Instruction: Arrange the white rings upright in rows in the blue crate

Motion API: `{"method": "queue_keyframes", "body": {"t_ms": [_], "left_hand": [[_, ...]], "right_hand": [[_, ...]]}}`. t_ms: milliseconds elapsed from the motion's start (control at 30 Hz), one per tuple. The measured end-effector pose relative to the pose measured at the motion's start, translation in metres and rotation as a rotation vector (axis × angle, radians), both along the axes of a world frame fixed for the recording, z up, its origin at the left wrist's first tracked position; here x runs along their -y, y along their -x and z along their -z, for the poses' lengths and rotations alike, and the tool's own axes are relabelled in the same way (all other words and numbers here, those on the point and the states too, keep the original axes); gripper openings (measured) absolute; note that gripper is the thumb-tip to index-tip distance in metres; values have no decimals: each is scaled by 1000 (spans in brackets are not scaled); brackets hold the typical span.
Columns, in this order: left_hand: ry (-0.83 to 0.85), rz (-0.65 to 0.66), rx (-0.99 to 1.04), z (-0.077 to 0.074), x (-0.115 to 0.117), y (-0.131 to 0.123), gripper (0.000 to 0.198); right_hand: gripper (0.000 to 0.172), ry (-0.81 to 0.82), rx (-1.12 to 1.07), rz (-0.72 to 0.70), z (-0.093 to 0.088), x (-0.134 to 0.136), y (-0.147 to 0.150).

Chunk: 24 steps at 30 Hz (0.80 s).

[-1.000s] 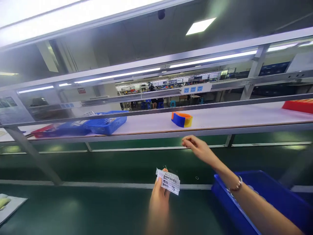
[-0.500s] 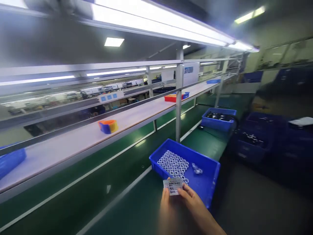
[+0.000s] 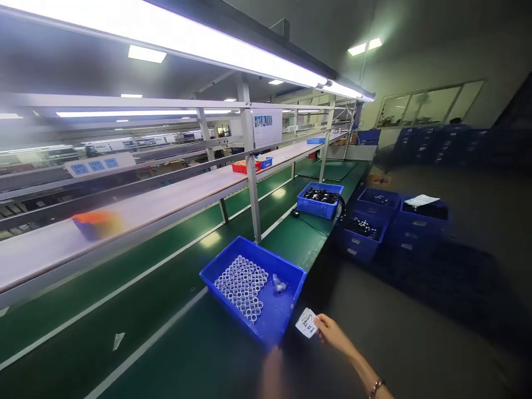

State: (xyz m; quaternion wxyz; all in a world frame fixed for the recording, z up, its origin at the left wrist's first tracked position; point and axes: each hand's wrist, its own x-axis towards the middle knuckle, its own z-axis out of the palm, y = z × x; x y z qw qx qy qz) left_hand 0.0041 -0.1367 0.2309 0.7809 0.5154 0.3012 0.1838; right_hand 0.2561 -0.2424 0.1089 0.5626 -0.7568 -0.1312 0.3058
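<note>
My right hand [image 3: 330,332] is closed on the edge of a small white paper label [image 3: 306,322] with dark handwriting, held beyond the bin's right front corner. A blurred part of my left hand [image 3: 273,363] shows at the near corner of the blue plastic bin [image 3: 243,327]; its fingers cannot be made out, nor whether they touch the bin. Inside the bin, many white rings [image 3: 241,282] lie flat in a packed layer on the left. Apart from them, to the right, is a small crumpled clear plastic bag [image 3: 278,284].
Farther along the green bench [image 3: 282,244] stands a blue bin of black cables [image 3: 320,200]. Stacked blue crates [image 3: 361,238] are on the floor at right. A metal post [image 3: 252,199] rises behind the near bin. A raised white shelf [image 3: 166,197] carries a red tray [image 3: 245,166].
My view has turned to the right. The label was held by both hands in front of the bin; now only my right hand has it, out to the right. My left hand has dropped lower.
</note>
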Motion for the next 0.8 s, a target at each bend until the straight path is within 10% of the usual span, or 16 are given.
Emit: {"method": "queue_keyframes", "body": {"t_ms": [300,600,800], "left_hand": [[-296,188,-203,58,-5,-114,58],[-709,344,-189,48,-18,-150,67],[-516,-120,-227,28,-33,-130,60]], "right_hand": [[28,15,-52,-244,39,-22,-55],[29,31,-31,-289,61,-36,-61],[21,102,156,-111,60,-18,-57]]}}
